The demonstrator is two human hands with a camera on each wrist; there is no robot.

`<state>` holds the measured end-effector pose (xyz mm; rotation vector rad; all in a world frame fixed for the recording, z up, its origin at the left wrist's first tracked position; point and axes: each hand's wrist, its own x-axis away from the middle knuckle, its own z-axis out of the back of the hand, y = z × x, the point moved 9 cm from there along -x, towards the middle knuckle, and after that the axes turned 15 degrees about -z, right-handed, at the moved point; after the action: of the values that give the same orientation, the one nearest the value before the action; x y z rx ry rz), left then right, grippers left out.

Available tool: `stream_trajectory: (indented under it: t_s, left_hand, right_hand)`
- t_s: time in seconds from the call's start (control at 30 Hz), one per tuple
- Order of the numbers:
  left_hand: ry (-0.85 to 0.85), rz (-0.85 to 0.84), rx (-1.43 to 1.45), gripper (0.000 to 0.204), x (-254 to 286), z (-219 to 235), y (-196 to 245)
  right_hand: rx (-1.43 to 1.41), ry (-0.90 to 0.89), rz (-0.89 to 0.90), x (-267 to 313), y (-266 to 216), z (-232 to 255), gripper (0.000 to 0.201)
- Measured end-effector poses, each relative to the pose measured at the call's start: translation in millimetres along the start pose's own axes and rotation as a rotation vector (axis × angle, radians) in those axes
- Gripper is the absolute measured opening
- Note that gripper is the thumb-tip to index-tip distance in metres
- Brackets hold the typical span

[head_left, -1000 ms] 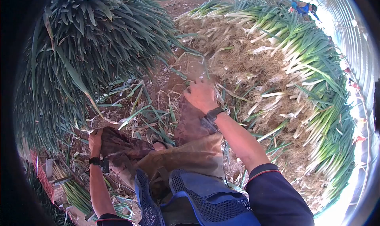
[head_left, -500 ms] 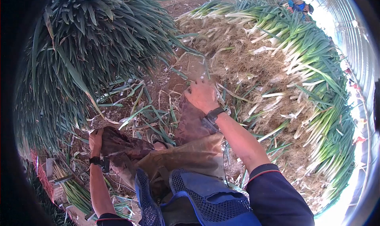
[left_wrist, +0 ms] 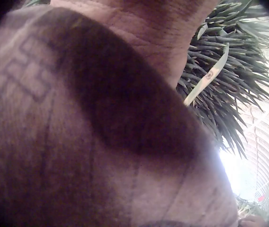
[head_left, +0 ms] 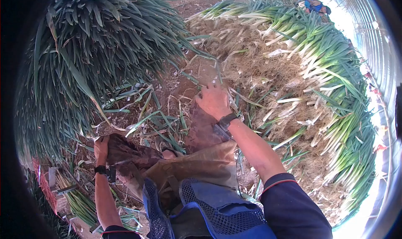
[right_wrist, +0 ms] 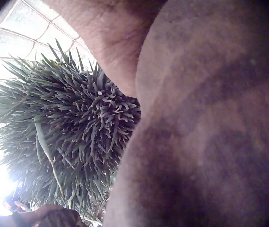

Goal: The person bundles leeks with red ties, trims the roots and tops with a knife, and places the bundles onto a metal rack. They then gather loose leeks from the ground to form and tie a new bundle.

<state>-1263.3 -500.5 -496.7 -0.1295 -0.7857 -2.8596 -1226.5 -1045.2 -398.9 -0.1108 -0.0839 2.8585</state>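
Note:
My left hand (head_left: 101, 149) rests on the knee of the patterned trousers (head_left: 130, 159), at lower left in the head view. On the other knee rests my right hand (head_left: 214, 101), its fingers loosely bent over the cloth. Neither hand holds anything that shows. Both wrist views are mostly filled by trouser cloth (left_wrist: 125, 142) and the heel of a hand (right_wrist: 118, 42). A large heap of dark green leafy stalks (head_left: 100, 42) rises ahead of the left hand. Right of the right hand lie pale-stemmed stalks (head_left: 331, 75) with tangled roots (head_left: 259, 63).
Loose leaves and dry scraps litter the soil (head_left: 176, 88) between the heaps. Another bundle of stalks (head_left: 81, 203) lies by red netting (head_left: 44, 184) at lower left. A person in blue (head_left: 316, 6) is at the far upper right, near the ribbed greenhouse wall (head_left: 377, 34).
The distant person in blue has bent lower and shifted slightly left. My hands have stayed on the knees.

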Motion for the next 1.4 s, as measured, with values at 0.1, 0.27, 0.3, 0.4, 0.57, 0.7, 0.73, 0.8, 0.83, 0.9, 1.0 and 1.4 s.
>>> stream_trajectory:
  t_s: [0.1, 0.27, 0.3, 0.4, 0.57, 0.7, 0.73, 0.8, 0.83, 0.9, 1.0, 1.4]
  left_hand:
    - [-0.003, 0.0, 0.007, 0.054, 0.8, 0.2, 1.2]
    - [-0.006, 0.003, -0.009, 0.055, 1.7, 1.0, 3.5]
    - [-0.004, 0.004, -0.013, 0.056, 2.4, 1.9, 4.7]
    - [-0.006, 0.002, -0.007, 0.056, 2.2, 1.9, 4.9]
    - [-0.006, 0.016, 0.001, 0.055, 1.3, 0.8, 1.3]
    - [-0.004, 0.004, 0.018, 0.054, 0.2, -0.9, -2.0]
    - [-0.004, 0.005, 0.018, 0.054, 0.6, -0.6, -0.9]
    - [0.0, 0.023, 0.01, 0.054, 2.0, 0.2, -0.2]
    - [0.0, 0.023, 0.01, 0.054, 1.8, -0.1, -1.2]
    - [-0.004, 0.022, 0.005, 0.054, 1.1, -1.0, -3.0]
    - [-0.014, 0.02, 0.02, 0.054, 0.0, -2.5, -3.9]
    - [-0.005, -0.005, 0.02, 0.053, -1.4, -2.4, -5.2]
  right_hand:
    - [-0.003, 0.008, 0.003, -0.2, 0.3, -1.6, 0.044]
    - [-0.014, 0.015, -0.002, 0.7, 0.3, 1.5, 0.043]
    - [-0.01, 0.025, 0.002, 1.3, -0.2, 3.0, 0.043]
    - [-0.01, 0.029, 0.005, 1.8, -0.5, 5.5, 0.042]
    - [-0.047, -0.04, -0.01, 2.1, -1.0, 8.3, 0.044]
    - [-0.053, -0.035, -0.013, 3.0, -1.7, 10.3, 0.043]
    - [-0.042, -0.022, -0.011, 3.0, -1.5, 10.0, 0.043]
    - [-0.045, -0.019, -0.017, 1.6, -1.2, 7.2, 0.043]
    - [-0.047, -0.016, -0.023, 1.0, -0.9, 6.9, 0.042]
    - [-0.048, -0.015, -0.02, 0.9, -0.4, 6.2, 0.042]
    - [-0.056, 0.002, -0.012, 0.9, 0.1, 4.6, 0.042]
    - [-0.013, 0.0, -0.003, 0.0, -0.4, 2.2, 0.043]
